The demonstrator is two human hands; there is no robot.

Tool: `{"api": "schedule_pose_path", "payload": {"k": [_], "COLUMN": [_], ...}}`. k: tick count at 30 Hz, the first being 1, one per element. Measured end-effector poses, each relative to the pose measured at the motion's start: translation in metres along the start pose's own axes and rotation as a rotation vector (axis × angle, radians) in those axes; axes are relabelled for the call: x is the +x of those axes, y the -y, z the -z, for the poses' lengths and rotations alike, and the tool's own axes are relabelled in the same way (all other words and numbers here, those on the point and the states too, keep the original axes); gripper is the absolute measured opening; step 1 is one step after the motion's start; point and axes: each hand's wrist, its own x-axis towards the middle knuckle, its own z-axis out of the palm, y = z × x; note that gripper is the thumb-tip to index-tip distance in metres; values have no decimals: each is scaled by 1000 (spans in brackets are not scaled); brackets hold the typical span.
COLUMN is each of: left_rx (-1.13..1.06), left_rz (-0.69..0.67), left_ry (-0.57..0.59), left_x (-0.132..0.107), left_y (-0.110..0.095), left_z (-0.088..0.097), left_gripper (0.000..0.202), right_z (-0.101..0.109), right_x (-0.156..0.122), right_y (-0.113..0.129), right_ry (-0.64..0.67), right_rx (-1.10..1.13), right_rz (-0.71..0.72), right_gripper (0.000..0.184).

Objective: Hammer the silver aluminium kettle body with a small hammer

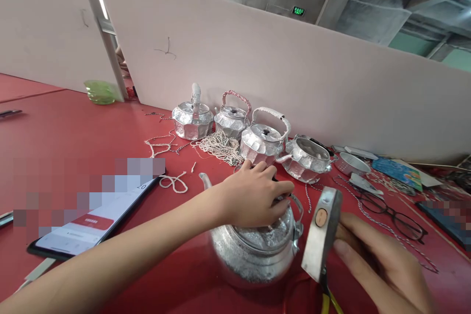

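A shiny silver metal kettle stands in front of me on the red table, its spout to the left. My left hand reaches across its top with bent fingers on the handle area above the lid; what exactly the fingertips hold is partly hidden. A bare metal strip of the kettle's handle shows right of the fingers. My right hand grips a hammer close under its steel head, which is held up just right of the kettle. Below the hammer lie pliers with yellow handles, partly cut off.
Behind are several faceted kettles, some with wrapped handles, and a pile of cord. A phone lies left; glasses and a perforated metal bowl lie right. A white partition closes the back.
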Motion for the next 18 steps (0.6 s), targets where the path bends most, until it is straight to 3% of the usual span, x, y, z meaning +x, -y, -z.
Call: {"api": "schedule_pose_path", "payload": {"k": [2,6,11,13,18], "left_rx": [-2,-9,-10,-9,-1], "left_rz": [0,1,3,4,0], "left_ry": [3,4,16,17,11], "left_x": [0,2,2,1,1], "left_y": [0,2,1,0,0], "left_z": [0,0,0,0,1], "left_gripper": [27,27,26,26,27], "right_z": [-5,-4,-2,-3,-4], "right_x": [-5,-7,-7,-7,1], "right_y": [-5,-1,27,31,19], "right_ry": [-10,38,-121,-156,64], "right_rx": [50,242,382,374,274], "right_rz": [-116,-186,-522,-591,-193], "right_gripper": [33,36,37,33,33]}}
